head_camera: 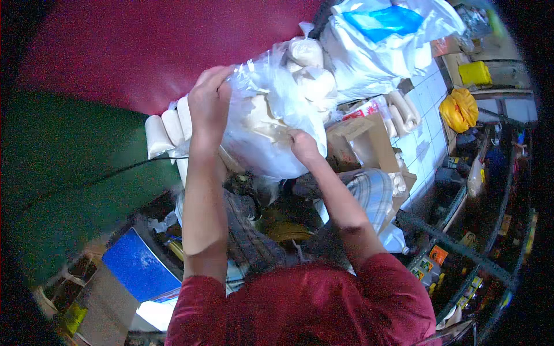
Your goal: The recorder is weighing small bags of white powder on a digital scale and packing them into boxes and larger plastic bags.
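Observation:
A large clear plastic bag lies spread in front of me, with off-white powder inside it. My left hand grips the bag's upper left edge. Lower down on the right, my right hand is curled with its fingers on the plastic near the powder; its fingertips are partly hidden. Several filled cylindrical packets lie beside my left wrist. Just beyond the bag are a knotted bag of pale powder and a rounded filled bag.
A big white sack with blue plastic on top stands at the back. An open cardboard box is right of my right hand, by more packets. A yellow bundle and metal shelving are farther right.

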Demonstrator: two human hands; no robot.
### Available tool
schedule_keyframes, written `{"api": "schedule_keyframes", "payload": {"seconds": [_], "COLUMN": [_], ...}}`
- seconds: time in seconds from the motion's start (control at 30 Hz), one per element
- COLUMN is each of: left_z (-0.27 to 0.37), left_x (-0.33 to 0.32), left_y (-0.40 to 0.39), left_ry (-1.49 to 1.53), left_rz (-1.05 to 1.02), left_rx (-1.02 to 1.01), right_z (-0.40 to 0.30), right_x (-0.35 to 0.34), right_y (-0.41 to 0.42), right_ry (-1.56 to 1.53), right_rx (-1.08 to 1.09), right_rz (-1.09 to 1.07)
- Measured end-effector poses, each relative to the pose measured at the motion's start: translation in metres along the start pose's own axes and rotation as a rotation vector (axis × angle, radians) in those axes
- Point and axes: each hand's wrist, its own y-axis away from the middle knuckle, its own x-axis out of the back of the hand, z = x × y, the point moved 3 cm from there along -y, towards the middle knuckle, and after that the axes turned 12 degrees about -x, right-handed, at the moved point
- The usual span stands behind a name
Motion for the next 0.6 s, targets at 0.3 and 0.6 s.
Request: {"api": "schedule_keyframes", "payload": {"seconds": [0.3,0.6], "left_z": [-0.012,-0.005], "left_x": [-0.012,-0.008], "left_y": [-0.01,-0.018], "left_ry": [0.144,0.174], "left_rz": [-0.105,-0.129], "left_rx": [0.139,0.185], "right_z": [0.021,0.024], "right_x": [-0.101,-0.119], "right_y": [-0.054,-0.06], "right_ry": [0.555,0.134], "right_rx": [-0.307,-0.548], "right_rz": [-0.09,-0.358]}}
